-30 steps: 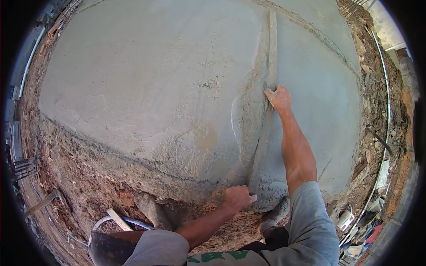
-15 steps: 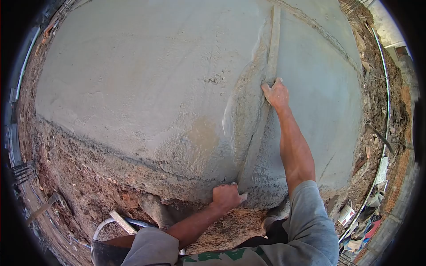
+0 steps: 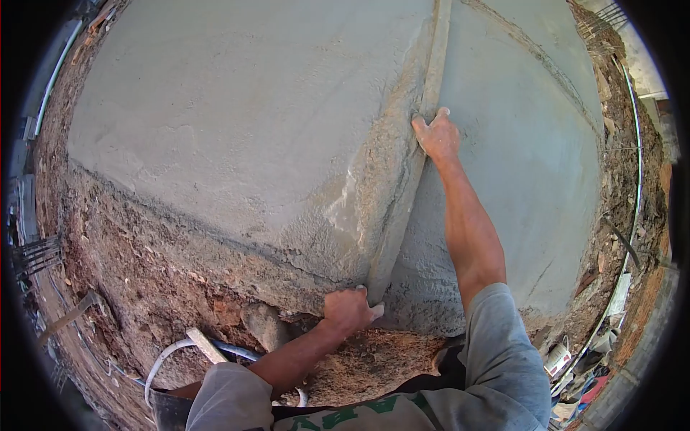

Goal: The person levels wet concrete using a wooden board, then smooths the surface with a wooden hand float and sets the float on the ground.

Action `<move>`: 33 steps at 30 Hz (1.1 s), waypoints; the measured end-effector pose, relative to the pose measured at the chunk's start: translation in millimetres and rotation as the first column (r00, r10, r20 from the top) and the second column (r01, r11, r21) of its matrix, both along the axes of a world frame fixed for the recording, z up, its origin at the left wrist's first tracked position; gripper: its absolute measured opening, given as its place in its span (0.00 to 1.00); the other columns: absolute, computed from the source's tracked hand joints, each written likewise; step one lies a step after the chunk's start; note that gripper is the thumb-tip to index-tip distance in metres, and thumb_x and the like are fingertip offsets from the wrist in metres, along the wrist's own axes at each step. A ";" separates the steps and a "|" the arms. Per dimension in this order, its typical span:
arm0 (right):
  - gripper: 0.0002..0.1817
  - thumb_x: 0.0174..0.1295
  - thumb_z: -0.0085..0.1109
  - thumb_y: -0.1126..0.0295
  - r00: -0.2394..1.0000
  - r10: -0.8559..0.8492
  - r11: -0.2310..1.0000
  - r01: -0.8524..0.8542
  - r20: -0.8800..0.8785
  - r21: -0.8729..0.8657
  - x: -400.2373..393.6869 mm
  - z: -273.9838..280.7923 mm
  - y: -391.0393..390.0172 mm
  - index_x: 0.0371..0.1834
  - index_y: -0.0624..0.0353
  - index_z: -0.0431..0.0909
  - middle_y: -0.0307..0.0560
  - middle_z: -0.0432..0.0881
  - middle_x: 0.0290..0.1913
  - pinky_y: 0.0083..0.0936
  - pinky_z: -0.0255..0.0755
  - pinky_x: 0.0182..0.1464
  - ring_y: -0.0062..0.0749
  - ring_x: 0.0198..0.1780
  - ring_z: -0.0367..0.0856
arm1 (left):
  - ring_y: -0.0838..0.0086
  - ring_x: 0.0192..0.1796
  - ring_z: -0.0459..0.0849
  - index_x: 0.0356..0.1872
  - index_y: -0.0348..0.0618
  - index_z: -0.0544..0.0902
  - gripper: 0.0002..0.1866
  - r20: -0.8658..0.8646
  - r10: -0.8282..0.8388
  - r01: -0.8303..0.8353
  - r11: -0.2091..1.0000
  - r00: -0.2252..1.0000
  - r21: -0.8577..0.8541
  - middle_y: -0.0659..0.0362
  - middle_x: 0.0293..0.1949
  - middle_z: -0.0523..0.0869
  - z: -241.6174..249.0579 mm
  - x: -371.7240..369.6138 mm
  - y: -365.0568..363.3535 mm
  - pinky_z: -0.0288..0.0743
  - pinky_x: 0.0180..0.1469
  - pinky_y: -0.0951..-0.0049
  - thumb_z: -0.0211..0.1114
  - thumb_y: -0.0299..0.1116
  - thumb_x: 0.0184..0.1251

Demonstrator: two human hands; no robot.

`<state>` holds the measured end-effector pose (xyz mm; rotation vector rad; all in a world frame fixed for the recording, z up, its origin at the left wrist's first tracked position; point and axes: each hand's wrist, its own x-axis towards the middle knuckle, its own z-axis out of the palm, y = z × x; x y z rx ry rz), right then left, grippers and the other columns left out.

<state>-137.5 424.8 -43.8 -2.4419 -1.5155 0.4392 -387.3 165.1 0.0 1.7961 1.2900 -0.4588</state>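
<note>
The left hand point(image 3: 348, 310) has its grip closed around the near end of a long straightedge board point(image 3: 406, 179), at the slab's near edge, while the right hand point(image 3: 436, 135) presses the board farther out with fingers curled over it. The board lies on the wet concrete slab point(image 3: 237, 122), with a ridge of mortar point(image 3: 374, 179) piled against its left side. If the two hands press unevenly, the board could likely dig in and leave a gouge, or ride over the ridge.

Straightedge point(image 3: 410, 169) on concrete slab point(image 3: 237, 122)
</note>
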 end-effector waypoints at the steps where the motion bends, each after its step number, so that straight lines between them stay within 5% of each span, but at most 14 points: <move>1: 0.43 0.54 0.58 0.47 1.000 0.005 1.000 -0.005 0.006 -0.006 -5.0 -1.8 4.4 0.60 0.77 0.64 0.69 0.83 0.43 0.45 0.73 0.54 0.59 0.49 0.81 | 0.54 0.34 0.88 0.34 0.39 0.85 0.32 -0.009 0.014 -0.014 1.000 1.000 -0.008 0.46 0.29 0.87 -1.1 -4.4 0.6 0.80 0.39 0.55 0.62 0.64 0.52; 9: 0.44 0.55 0.57 0.47 0.996 0.039 0.997 -0.045 -0.086 -0.063 -73.2 14.2 25.7 0.62 0.79 0.63 0.65 0.83 0.44 0.43 0.73 0.55 0.56 0.50 0.82 | 0.54 0.34 0.88 0.36 0.38 0.84 0.34 -0.023 -0.112 0.110 0.991 0.993 -0.076 0.46 0.29 0.87 7.7 -74.2 37.3 0.81 0.37 0.57 0.60 0.66 0.55; 13: 0.40 0.55 0.57 0.48 1.000 0.010 0.999 -0.010 0.011 -0.041 -106.8 3.9 34.4 0.58 0.77 0.66 0.65 0.83 0.44 0.43 0.73 0.55 0.56 0.50 0.81 | 0.55 0.35 0.88 0.39 0.39 0.82 0.34 -0.006 -0.200 0.199 0.976 0.980 -0.094 0.46 0.29 0.87 6.3 -110.3 42.4 0.81 0.37 0.57 0.58 0.66 0.58; 19: 0.36 0.54 0.58 0.48 0.999 0.031 1.000 -0.031 0.032 -0.002 -143.3 4.1 36.8 0.52 0.73 0.69 0.68 0.83 0.42 0.44 0.73 0.53 0.59 0.48 0.82 | 0.67 0.22 0.81 0.44 0.43 0.79 0.33 -0.052 -0.374 0.369 0.926 0.926 -0.080 0.61 0.19 0.79 15.2 -196.1 87.9 0.76 0.27 0.63 0.45 0.66 0.69; 21: 0.34 0.53 0.59 0.47 0.998 0.034 0.998 -0.037 0.057 0.046 -146.3 -3.1 45.0 0.50 0.71 0.70 0.69 0.83 0.40 0.46 0.74 0.51 0.60 0.46 0.82 | 0.75 0.27 0.77 0.45 0.45 0.75 0.29 -0.384 -0.168 0.174 0.985 0.908 -0.019 0.58 0.33 0.79 19.1 -250.0 120.6 0.73 0.27 0.73 0.45 0.63 0.71; 22: 0.34 0.53 0.59 0.47 0.997 0.036 0.998 -0.040 0.061 0.057 -147.0 -3.8 50.9 0.49 0.71 0.70 0.69 0.83 0.39 0.46 0.74 0.51 0.61 0.46 0.82 | 0.74 0.36 0.77 0.44 0.45 0.75 0.25 -0.432 0.027 -0.037 0.999 0.901 -0.013 0.57 0.38 0.78 18.5 -283.1 139.3 0.74 0.37 0.71 0.49 0.59 0.71; 23: 0.33 0.53 0.59 0.47 0.997 0.033 0.997 -0.038 0.069 0.067 -152.7 -4.9 54.1 0.47 0.70 0.70 0.69 0.83 0.39 0.47 0.74 0.50 0.61 0.45 0.82 | 0.72 0.41 0.76 0.43 0.46 0.76 0.22 -0.410 0.037 0.108 0.940 0.911 0.324 0.58 0.38 0.78 -2.7 -335.1 136.5 0.71 0.49 0.65 0.51 0.57 0.71; 27: 0.33 0.53 0.60 0.47 0.996 0.028 0.997 -0.034 0.080 0.076 -168.3 -5.4 59.9 0.46 0.70 0.70 0.69 0.83 0.39 0.48 0.74 0.50 0.61 0.45 0.82 | 0.72 0.45 0.74 0.47 0.46 0.73 0.19 -0.338 0.598 -0.192 0.649 0.726 0.736 0.57 0.42 0.76 -0.1 -432.6 161.8 0.64 0.54 0.64 0.52 0.51 0.72; 33: 0.31 0.52 0.60 0.48 0.995 -0.024 0.995 0.015 0.096 0.095 -188.0 -3.1 67.8 0.44 0.68 0.71 0.67 0.83 0.37 0.48 0.75 0.48 0.61 0.44 0.83 | 0.60 0.68 0.65 0.65 0.41 0.66 0.32 -0.092 0.949 -0.260 0.175 0.303 0.950 0.51 0.65 0.69 -68.5 -516.6 188.7 0.57 0.66 0.47 0.46 0.57 0.72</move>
